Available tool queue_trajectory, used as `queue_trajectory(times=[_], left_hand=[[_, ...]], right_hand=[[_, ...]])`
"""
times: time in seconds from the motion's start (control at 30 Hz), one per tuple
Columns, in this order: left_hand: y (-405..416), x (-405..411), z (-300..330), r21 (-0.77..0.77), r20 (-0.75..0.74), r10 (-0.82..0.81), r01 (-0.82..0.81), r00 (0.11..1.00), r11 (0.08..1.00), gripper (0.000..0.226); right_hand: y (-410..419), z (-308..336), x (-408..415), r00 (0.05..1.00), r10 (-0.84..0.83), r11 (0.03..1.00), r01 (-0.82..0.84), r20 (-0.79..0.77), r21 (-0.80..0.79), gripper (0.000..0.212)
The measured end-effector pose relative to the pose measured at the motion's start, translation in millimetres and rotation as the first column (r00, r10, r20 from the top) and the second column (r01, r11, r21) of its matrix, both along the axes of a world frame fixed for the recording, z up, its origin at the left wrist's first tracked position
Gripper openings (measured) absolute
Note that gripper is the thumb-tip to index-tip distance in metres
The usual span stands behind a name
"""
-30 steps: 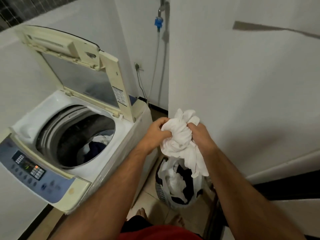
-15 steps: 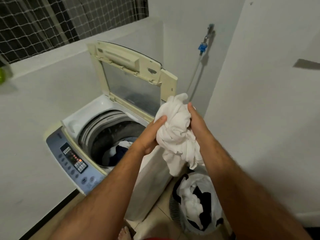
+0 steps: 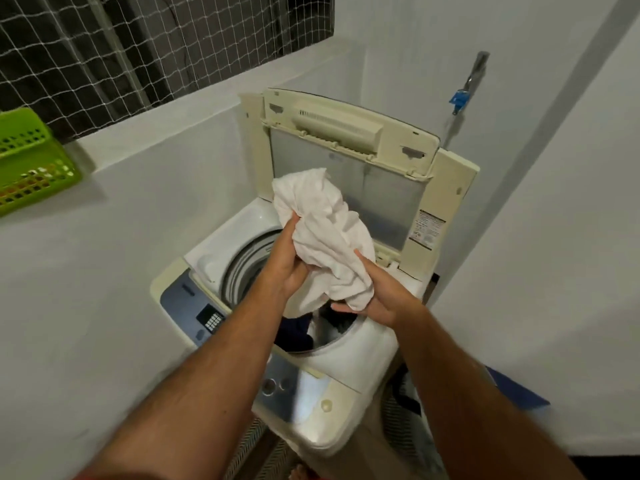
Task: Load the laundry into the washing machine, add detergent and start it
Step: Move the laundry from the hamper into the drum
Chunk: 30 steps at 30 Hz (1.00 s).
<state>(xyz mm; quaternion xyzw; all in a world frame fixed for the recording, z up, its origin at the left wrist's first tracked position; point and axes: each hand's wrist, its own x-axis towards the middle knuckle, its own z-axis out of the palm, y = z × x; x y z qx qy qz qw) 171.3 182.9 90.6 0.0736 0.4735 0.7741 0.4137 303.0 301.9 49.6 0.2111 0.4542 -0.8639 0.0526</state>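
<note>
Both hands grip one bunched white cloth (image 3: 323,233) over the open washer (image 3: 349,362). The left hand (image 3: 291,261) grips it from the left side, its fingers tucked into the folds, so that most of the bundle rises above and to the right of that hand. The right hand (image 3: 377,296) holds the cloth's lower right part, thumb pressed on top of the fabric and fingers curled beneath the hanging edge. The cloth sits between the two hands: its top stands up in front of the raised lid (image 3: 349,140), and its lowest fold hangs down just above the drum opening (image 3: 242,261). Whether that fold touches what lies inside cannot be told.

Inside the drum, under the hands, lie dark and white clothes (image 3: 294,336), partly hidden by the forearms. The lid stands upright at the back of the washer, its clear panel facing the camera. Along the washer's near edge runs the blue control panel (image 3: 194,303), with a small keypad at the left and round buttons nearer the middle; the left forearm crosses over it.

To the right of the washer, low down, a mesh basket (image 3: 401,420) shows behind the right forearm, its contents mostly hidden. On the ledge at the far left sits a green crate (image 3: 31,161). Above the ledge is a netted window (image 3: 156,46). On the wall to the right of the lid is a tap (image 3: 460,98) with a blue handle.
</note>
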Motion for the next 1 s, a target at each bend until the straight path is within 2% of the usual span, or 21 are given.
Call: queue_trajectory(times=[0.07, 0.1, 0.17, 0.23, 0.27, 0.33, 0.47, 0.53, 0.63, 0.7, 0.77, 0.83, 0.9, 0.93, 1.0], left_hand=[[-10.7, -14.7, -14.4, -0.057, 0.003, 0.019, -0.018, 1.0, 0.998, 0.046], [-16.1, -20.3, -21.5, -0.097, -0.007, 0.014, -0.014, 1.0, 0.995, 0.051], [-25.2, -27.6, -34.2, -0.189, -0.023, -0.017, 0.013, 1.0, 0.982, 0.059], [-34.5, -31.8, -50.1, -0.288, 0.001, -0.03, 0.029, 1.0, 0.957, 0.059], [-39.5, -33.9, -57.6, -0.333, 0.016, -0.023, 0.027, 1.0, 0.942, 0.056], [-46.6, -36.0, -71.7, -0.394, 0.06, 0.006, 0.018, 0.998, 0.919, 0.048], [-52.4, -36.5, -86.3, -0.46, 0.161, 0.029, 0.049, 0.986, 0.887, 0.022], [-50.8, -39.5, -95.5, -0.478, 0.202, 0.04, 0.063, 0.978, 0.876, 0.028], [-46.5, -43.6, -104.3, -0.524, 0.215, 0.09, 0.037, 0.972, 0.851, 0.033], [-41.3, -48.0, -109.2, -0.528, 0.213, 0.09, 0.037, 0.973, 0.849, 0.036], [-35.4, -52.0, -108.4, -0.537, 0.186, 0.03, 0.076, 0.982, 0.84, 0.04], [-31.4, -56.5, -106.8, -0.62, 0.135, -0.043, 0.118, 0.99, 0.776, 0.055], [-28.8, -60.0, -107.8, -0.749, 0.024, -0.095, 0.081, 0.995, 0.658, 0.071], [-27.0, -59.8, -106.9, -0.778, -0.045, -0.107, 0.032, 0.993, 0.627, 0.073], [-20.5, -57.3, -105.4, -0.777, -0.154, -0.135, -0.036, 0.979, 0.629, 0.075]], right_hand=[[-16.3, -3.9, -18.7, 0.992, -0.124, 0.991, 0.123, -0.029, -0.053, 0.03], [-20.4, -8.3, -25.6, 0.983, -0.185, 0.981, 0.184, -0.012, -0.058, 0.031], [-25.4, -16.0, -33.1, 0.953, -0.293, 0.956, 0.291, 0.078, 0.038, 0.037], [-31.4, -25.4, -38.1, 0.901, -0.409, 0.907, 0.385, 0.141, 0.171, 0.018], [-33.7, -30.7, -40.4, 0.894, -0.415, 0.906, 0.388, 0.17, 0.171, 0.013], [-40.1, -40.7, -45.7, 0.884, -0.404, 0.915, 0.391, 0.234, 0.103, 0.016], [-51.1, -57.0, -54.8, 0.851, -0.392, 0.917, 0.33, 0.349, 0.224, 0.03], [-55.5, -59.8, -57.4, 0.829, -0.39, 0.919, 0.322, 0.4, 0.228, 0.033], [-53.1, -65.3, -63.6, 0.767, -0.426, 0.898, 0.423, 0.48, 0.122, 0.04], [-47.7, -64.2, -68.7, 0.766, -0.441, 0.892, 0.432, 0.468, 0.133, 0.034], [-38.7, -64.2, -73.5, 0.766, -0.475, 0.878, 0.446, 0.432, 0.175, 0.024], [-29.5, -63.5, -78.0, 0.765, -0.519, 0.855, 0.467, 0.381, 0.227, 0.031], [-19.7, -67.6, -76.9, 0.754, -0.568, 0.802, 0.417, 0.331, 0.428, 0.051], [-15.5, -68.1, -73.8, 0.759, -0.583, 0.756, 0.375, 0.29, 0.537, 0.053], [-8.5, -70.9, -65.5, 0.767, -0.592, 0.696, 0.334, 0.245, 0.636, 0.042]])
